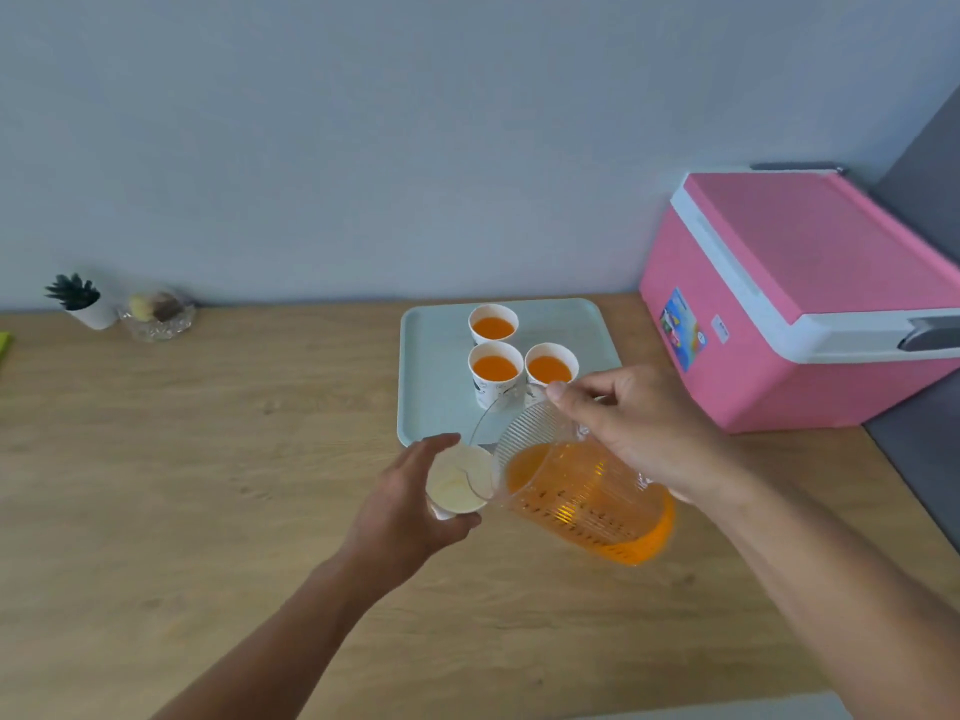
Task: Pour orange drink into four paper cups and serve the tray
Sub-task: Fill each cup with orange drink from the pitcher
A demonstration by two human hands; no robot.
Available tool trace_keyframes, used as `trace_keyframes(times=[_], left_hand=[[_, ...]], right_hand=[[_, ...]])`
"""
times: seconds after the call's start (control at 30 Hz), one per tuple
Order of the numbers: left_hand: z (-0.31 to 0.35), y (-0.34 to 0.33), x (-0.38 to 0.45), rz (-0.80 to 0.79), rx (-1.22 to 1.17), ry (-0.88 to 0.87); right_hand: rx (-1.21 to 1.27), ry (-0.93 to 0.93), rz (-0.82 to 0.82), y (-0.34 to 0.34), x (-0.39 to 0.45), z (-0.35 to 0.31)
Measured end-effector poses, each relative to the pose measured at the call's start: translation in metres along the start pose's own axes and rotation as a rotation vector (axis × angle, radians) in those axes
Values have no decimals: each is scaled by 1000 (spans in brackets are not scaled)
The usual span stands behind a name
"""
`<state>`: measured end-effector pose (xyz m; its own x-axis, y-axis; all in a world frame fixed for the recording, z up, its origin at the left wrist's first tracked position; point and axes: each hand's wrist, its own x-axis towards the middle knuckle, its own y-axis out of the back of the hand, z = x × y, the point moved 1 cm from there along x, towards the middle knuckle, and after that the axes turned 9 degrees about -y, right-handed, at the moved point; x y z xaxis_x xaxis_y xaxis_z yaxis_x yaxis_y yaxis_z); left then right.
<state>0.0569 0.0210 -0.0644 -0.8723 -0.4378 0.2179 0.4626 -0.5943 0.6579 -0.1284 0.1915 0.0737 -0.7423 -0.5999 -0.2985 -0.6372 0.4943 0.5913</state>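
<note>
Three paper cups with orange drink stand on the pale green tray [441, 376]: one at the back [493, 324], one in the middle [496, 368], one on the right [550, 366]. My left hand [405, 506] holds an empty paper cup [457, 483] in front of the tray, above the table. My right hand [639, 423] grips a clear ribbed pitcher [587, 491] of orange drink, tilted left with its spout at the empty cup's rim. No drink shows inside that cup.
A pink and white cooler box [795, 298] stands to the right of the tray. At the far left by the wall are a small potted plant [83, 301] and a glass bowl [156, 314]. The wooden table [208, 459] stretches left.
</note>
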Motion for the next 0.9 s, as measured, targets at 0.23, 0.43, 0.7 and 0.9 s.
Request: trace_keyframes(times=[0.23, 0.43, 0.7, 0.9], left_hand=[[-12, 3, -15, -21, 27, 7], [-17, 14, -19, -66, 29, 13], [-26, 25, -21, -87, 35, -7], [-33, 31, -22, -107, 52, -18]], right_hand=[[-243, -11, -5, -16, -13, -19], [-324, -5, -24, -29, -10, -29], [-388, -2, -10, -42, -5, -44], [-412, 9, -4, -51, -4, -51]])
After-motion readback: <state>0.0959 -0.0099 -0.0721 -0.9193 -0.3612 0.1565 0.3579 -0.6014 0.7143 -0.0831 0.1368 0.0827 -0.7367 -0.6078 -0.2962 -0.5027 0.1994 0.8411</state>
